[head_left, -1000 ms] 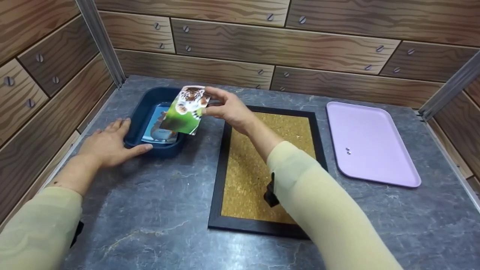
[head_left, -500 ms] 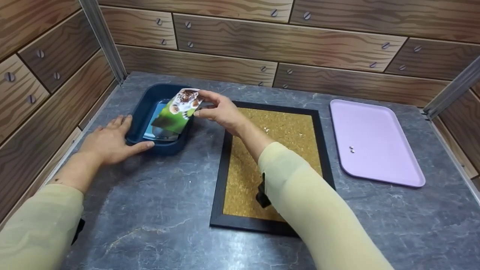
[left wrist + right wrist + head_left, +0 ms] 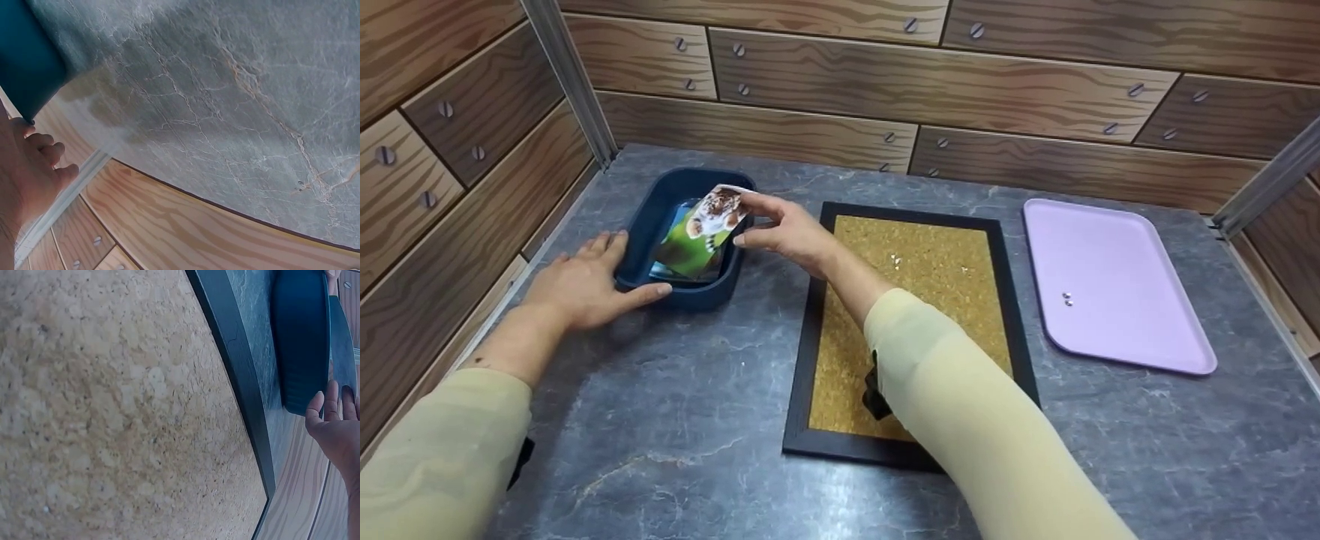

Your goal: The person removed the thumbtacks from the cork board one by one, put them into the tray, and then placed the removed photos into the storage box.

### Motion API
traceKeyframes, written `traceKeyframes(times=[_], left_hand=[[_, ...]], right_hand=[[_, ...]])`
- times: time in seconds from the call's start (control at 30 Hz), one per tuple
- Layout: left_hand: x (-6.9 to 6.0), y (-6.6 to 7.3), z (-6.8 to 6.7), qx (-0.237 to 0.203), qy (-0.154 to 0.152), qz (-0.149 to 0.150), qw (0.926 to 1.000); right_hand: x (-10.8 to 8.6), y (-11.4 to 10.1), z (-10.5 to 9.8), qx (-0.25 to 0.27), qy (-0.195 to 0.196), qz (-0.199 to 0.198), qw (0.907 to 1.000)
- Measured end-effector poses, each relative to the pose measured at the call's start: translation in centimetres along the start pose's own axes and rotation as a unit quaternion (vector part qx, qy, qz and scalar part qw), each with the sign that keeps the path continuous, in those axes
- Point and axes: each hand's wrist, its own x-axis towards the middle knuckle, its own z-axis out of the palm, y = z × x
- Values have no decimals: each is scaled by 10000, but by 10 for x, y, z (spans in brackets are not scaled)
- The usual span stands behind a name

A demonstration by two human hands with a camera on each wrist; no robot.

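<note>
A photo card (image 3: pixel 690 244) with a tiger cub on green lies tilted inside the dark blue bin (image 3: pixel 701 298), over another bluish card (image 3: pixel 658 271). My right hand (image 3: pixel 791 232) is at the bin's right rim. Its fingers touch the upper card's edge, and the thumb stands apart from the card, as the right wrist view also shows. My left hand (image 3: pixel 577 285) rests against the bin's left front corner with fingers spread and straight. In the left wrist view, this hand (image 3: pixel 34 169) is partly cut off beside the bin (image 3: pixel 31 62).
A black-framed cork board (image 3: pixel 840 360) lies under my right forearm, with a few small clear pieces (image 3: pixel 895 261) on it. Farther right is a lilac tray (image 3: pixel 1117 277) holding small shiny bits (image 3: pixel 1067 298). Wood-patterned walls (image 3: pixel 810 82) enclose the grey marbled tabletop (image 3: pixel 675 405).
My right hand has moved left and lowered the tiger card into the bin, over the bluish card. Its thumb has come off the card. My left hand has stayed at the bin.
</note>
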Motion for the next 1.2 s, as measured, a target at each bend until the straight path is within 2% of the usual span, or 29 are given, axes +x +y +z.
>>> traceKeyframes(times=[0.5, 1.2], left_hand=[[-1, -1, -1, 14, 13, -4, 10000], [1, -1, 1, 14, -24, -28, 10000]], right_hand=[[4, -2, 3, -449, -207, 310, 9983], [5, 2, 9, -347, -450, 554, 9968]])
